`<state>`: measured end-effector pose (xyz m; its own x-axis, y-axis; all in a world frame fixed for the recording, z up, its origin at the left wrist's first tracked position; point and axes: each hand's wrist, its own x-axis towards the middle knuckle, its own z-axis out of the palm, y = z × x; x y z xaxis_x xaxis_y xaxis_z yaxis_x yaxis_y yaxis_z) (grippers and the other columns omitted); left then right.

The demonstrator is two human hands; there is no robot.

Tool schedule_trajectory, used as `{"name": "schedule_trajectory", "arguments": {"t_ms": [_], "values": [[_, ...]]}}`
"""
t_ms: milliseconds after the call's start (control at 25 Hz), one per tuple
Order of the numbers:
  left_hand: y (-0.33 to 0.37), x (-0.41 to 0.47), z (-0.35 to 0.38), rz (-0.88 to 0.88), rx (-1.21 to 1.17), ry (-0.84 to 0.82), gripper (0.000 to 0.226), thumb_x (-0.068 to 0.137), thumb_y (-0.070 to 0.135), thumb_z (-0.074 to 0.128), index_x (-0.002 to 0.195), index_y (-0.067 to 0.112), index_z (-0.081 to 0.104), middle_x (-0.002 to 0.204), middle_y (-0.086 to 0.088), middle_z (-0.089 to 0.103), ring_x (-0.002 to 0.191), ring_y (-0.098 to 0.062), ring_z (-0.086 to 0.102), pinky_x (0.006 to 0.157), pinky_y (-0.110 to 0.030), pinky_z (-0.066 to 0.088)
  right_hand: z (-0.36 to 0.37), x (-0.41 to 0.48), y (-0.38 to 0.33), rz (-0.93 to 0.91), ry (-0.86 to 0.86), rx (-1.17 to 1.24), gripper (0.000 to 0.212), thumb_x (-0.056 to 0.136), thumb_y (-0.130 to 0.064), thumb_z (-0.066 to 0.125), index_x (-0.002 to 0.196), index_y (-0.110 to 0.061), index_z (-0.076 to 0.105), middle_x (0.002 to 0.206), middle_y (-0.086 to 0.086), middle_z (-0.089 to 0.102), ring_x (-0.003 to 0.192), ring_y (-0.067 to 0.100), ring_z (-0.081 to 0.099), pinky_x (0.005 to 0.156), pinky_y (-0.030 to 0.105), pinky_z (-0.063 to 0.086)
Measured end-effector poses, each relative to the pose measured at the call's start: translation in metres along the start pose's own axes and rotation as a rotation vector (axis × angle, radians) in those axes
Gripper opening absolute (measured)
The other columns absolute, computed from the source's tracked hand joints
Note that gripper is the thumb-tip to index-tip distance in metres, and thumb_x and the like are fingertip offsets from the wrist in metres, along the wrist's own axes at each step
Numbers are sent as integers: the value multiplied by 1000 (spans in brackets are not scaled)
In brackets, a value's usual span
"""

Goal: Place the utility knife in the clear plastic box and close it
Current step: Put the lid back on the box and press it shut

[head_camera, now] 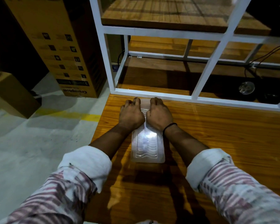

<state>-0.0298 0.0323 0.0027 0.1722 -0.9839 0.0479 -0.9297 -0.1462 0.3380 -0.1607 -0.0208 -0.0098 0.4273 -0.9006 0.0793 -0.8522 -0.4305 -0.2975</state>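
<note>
Wooden tabletop (216, 135) borders a grey concrete floor (31, 143), with a white metal frame (152, 94) along its far edge and a cardboard box (58, 46) beyond the left edge. Clear plastic box (148, 149) lies lid-down near the far edge. Left hand (132, 114) and right hand (159, 114) press side by side on its far end; the utility knife cannot be made out.

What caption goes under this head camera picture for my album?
Both hands, left and right, press on the far end of a clear box on a wooden table.
</note>
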Motion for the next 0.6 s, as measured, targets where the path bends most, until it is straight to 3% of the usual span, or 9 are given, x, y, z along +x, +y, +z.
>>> {"name": "schedule_trajectory", "arguments": {"t_ms": [120, 280, 360, 440, 480, 600], "values": [[4, -11, 11, -33, -42, 10, 70, 88, 22, 48, 153, 5, 26, 152, -18, 46, 138, -42, 38, 104, -54, 42, 6, -8, -1, 8, 67, 17, 58, 91, -22, 46, 144, 0, 36, 152, 25, 38, 143, 39, 32, 113, 46, 37], [3, -15, 20, -89, -77, 52, 65, 88, 17, 47, 151, 9, 32, 156, -19, 37, 136, -42, 37, 106, -52, 42, 4, -19, -1, 152, 251, 96, 45, 92, -22, 48, 133, -6, 52, 130, 22, 50, 110, 40, 56, 88, 43, 51], [2, -21, 25, -175, -213, 99, 59, 92, 16, 45, 150, 19, 36, 141, -22, 43, 113, -42, 52, 92, -49, 50, 5, -28, -1, 242, 242, 204, 46, 96, -25, 45, 141, -14, 47, 125, 21, 54, 97, 39, 61, 73, 40, 52], [2, -25, 29, -246, -342, 113, 52, 100, 23, 40, 151, 29, 34, 123, -19, 52, 78, -34, 57, 65, -39, 49, 7, -39, 1, 266, 178, 237, 51, 99, -31, 40, 149, -23, 38, 110, 17, 65, 83, 36, 63, 61, 35, 48], [2, -25, 30, -254, -361, 117, 50, 102, 26, 38, 152, 32, 33, 117, -18, 56, 70, -30, 54, 59, -35, 43, 8, -43, 3, 271, 157, 238, 52, 100, -34, 37, 151, -27, 34, 101, 16, 69, 77, 35, 63, 58, 34, 46], [1, -24, 31, -234, -398, 128, 49, 103, 26, 37, 152, 32, 32, 103, -19, 66, 72, -33, 60, 56, -32, 37, 7, -47, 5, 298, 142, 253, 53, 101, -38, 34, 153, -32, 28, 89, 13, 70, 69, 33, 62, 56, 35, 49]]}}
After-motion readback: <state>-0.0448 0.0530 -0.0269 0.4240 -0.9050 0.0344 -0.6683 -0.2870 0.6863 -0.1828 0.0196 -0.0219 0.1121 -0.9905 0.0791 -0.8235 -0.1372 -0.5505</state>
